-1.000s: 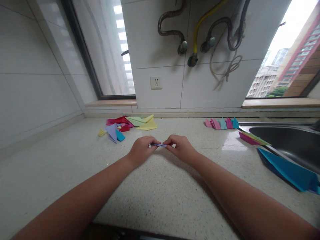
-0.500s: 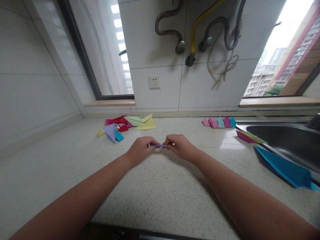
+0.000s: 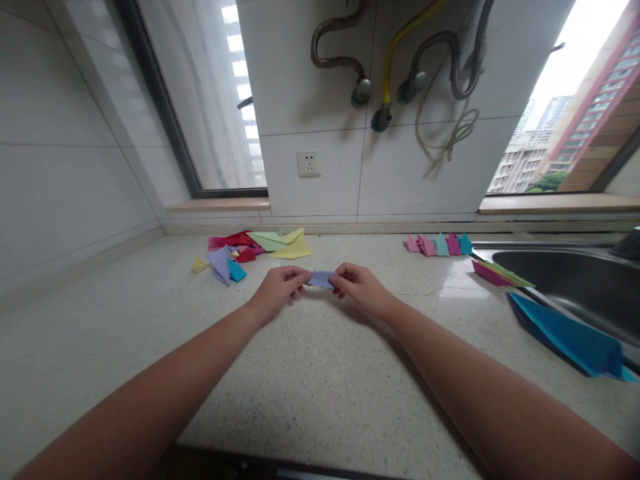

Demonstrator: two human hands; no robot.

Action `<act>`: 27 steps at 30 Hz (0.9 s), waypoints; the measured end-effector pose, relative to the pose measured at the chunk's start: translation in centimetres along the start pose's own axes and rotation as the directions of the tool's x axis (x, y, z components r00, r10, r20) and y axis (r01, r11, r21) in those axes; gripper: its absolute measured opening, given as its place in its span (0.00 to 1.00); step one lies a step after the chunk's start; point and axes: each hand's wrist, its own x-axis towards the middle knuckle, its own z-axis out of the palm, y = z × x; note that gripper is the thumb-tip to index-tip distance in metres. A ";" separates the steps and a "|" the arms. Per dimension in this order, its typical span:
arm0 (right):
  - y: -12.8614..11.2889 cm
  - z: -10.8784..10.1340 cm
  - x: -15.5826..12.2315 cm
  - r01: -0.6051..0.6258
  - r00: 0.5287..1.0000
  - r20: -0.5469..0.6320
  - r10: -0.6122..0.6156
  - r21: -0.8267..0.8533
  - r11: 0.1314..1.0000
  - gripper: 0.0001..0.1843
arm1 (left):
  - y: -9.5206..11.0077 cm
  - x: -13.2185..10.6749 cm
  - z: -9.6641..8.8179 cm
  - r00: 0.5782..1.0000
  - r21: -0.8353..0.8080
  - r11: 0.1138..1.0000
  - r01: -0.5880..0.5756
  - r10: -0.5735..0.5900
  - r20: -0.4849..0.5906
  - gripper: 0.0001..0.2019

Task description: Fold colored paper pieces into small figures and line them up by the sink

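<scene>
A small folded piece of lavender paper (image 3: 321, 279) is stretched between my two hands, just above the speckled countertop (image 3: 305, 373). My left hand (image 3: 281, 288) pinches its left end between thumb and fingers. At the opposite end, my right hand (image 3: 361, 287) grips it the same way. The paper's flat face shows between the fingertips; its ends are hidden under them.
Folded papers, among them a yellow one (image 3: 293, 245) and a lavender one (image 3: 220, 264), lie at the back left. Small folded paper pieces (image 3: 427, 245) stand in a row at the back right. A large blue folded paper (image 3: 567, 333) lies beside the metal sink (image 3: 565, 280).
The lavender paper has tilted from nearly edge-on to showing its flat face. Both hands have turned with it and risen slightly, keeping hold of its ends.
</scene>
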 end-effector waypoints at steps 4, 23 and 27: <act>0.3 -0.2 0.2 -0.036 0.999 -0.038 0.039 0.075 0.997 0.16 | -0.4 0.1 -0.1 1.000 -0.029 0.999 0.028 -0.027 0.010 0.19; 0.6 0.1 0.3 -0.063 0.997 -0.024 0.067 0.154 0.986 0.11 | 0.3 -0.1 -0.1 0.994 -0.090 0.996 -0.002 -0.008 -0.110 0.21; 0.5 0.1 0.4 -0.004 0.996 -0.090 0.017 0.143 0.990 0.14 | -0.1 -0.1 0.2 0.997 -0.115 0.993 0.032 -0.039 -0.064 0.23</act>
